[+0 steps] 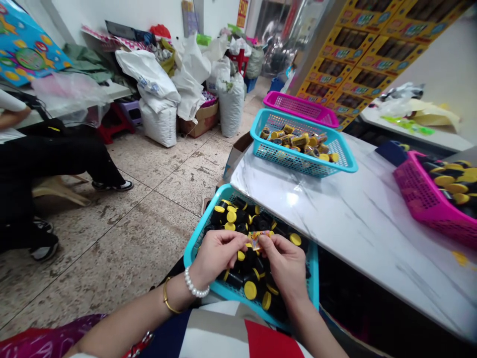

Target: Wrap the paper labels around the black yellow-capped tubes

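Orange-printed wrapper (259, 239) is pinched at opposite edges by right hand (286, 261) and left hand (219, 253), apparently for control, above yellow-capped black containers (250, 290) in turquoise basket (313, 281), seemingly for easy reach; second basket (298, 163) at one o'clock, on marbled table (335, 211).

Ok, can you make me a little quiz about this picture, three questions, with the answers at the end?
1. Pick one: which wrist wears the white-beaded bracelet? A) left B) right C) both
2. True or false: the basket under the left hand and right hand is pink.
3. Fill the gap: the right hand pinches a small printed piece above black containers with ____ lids.

Key: 1. A. 2. False, it is turquoise. 3. Yellow.
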Demonstrator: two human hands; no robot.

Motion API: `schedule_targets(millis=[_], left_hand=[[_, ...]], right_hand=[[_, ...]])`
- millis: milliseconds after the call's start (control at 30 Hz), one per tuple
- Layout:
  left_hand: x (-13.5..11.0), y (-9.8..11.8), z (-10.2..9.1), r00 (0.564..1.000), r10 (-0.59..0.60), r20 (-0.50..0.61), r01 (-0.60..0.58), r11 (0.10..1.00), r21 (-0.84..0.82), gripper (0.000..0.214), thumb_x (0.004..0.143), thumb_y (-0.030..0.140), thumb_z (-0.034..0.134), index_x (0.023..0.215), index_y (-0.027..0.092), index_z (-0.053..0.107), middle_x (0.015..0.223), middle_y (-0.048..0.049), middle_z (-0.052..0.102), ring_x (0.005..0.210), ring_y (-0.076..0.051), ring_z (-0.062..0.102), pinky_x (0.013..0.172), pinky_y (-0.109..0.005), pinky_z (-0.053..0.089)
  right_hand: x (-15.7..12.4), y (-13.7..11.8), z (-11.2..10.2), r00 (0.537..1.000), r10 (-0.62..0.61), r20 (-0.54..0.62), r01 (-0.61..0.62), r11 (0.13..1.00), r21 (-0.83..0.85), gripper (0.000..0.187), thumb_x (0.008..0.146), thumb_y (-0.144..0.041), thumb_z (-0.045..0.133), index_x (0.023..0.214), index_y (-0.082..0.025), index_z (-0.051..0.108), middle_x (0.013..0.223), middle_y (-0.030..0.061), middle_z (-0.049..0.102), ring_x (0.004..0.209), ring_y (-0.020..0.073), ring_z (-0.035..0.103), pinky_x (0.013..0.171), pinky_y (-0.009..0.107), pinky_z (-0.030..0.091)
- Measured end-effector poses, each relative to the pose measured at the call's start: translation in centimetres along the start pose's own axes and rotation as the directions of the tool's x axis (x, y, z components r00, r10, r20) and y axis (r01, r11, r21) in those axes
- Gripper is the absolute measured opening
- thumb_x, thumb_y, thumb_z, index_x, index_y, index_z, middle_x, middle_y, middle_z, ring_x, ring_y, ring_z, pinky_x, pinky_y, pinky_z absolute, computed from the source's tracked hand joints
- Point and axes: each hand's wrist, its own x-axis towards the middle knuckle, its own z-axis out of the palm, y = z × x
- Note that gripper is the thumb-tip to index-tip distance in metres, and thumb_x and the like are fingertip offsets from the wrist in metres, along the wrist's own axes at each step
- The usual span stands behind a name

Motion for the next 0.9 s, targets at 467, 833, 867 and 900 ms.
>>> schedule_targets(millis=[467,833,867,900], left_hand=[[0.1,-0.3,0.0,0.997,-0.071,0.016,0.072,0.974,-0.214,0.039,0.072,0.047,0.074,0.083,0.01,0.07,0.055,0.0009,0.056,0.036,-0.002,0.034,0.035,-0.016,0.017],[0.0,-0.5,0.3,0.993,-0.119,0.003,0.116,0.966,-0.231,0.039,0.07,0.049,0.074,0.073,0.012,0.064,0.039,0.0063,0.043,0.034,-0.003,0.029,0.035,-0.016,0.015],[0.0,-0.6,0.3,0.992,-0.126,0.007,0.124,0.965,-0.232,0.039,0.069,0.049,0.075,0.075,0.012,0.064,0.04,0.0064,0.043,0.034,-0.003,0.029,0.036,-0.016,0.015],[0.0,-0.6,0.3,0.991,-0.134,0.012,0.133,0.964,-0.232,0.038,0.069,0.048,0.075,0.076,0.012,0.065,0.041,0.0063,0.044,0.035,-0.003,0.029,0.036,-0.016,0.015]], right_hand=[[-0.3,1.1,0.1,0.973,-0.227,0.035,0.228,0.974,-0.019,0.01,0.083,-0.025,0.068,0.074,-0.022,0.073,0.08,0.0017,0.071,0.074,0.0161,0.064,0.07,0.027,0.049],[-0.6,1.4,0.2,0.967,-0.254,0.027,0.255,0.965,-0.054,0.01,0.085,-0.024,0.067,0.076,-0.023,0.073,0.08,0.0011,0.071,0.073,0.0152,0.064,0.069,0.027,0.05],[-0.6,1.4,0.2,0.967,-0.254,0.031,0.256,0.965,-0.061,0.011,0.085,-0.024,0.067,0.075,-0.023,0.072,0.08,0.0011,0.071,0.073,0.0152,0.064,0.069,0.027,0.05],[-0.7,1.4,0.3,0.967,-0.252,0.039,0.254,0.965,-0.067,0.012,0.085,-0.025,0.067,0.075,-0.023,0.072,0.079,0.0011,0.071,0.072,0.0152,0.064,0.069,0.027,0.05]])
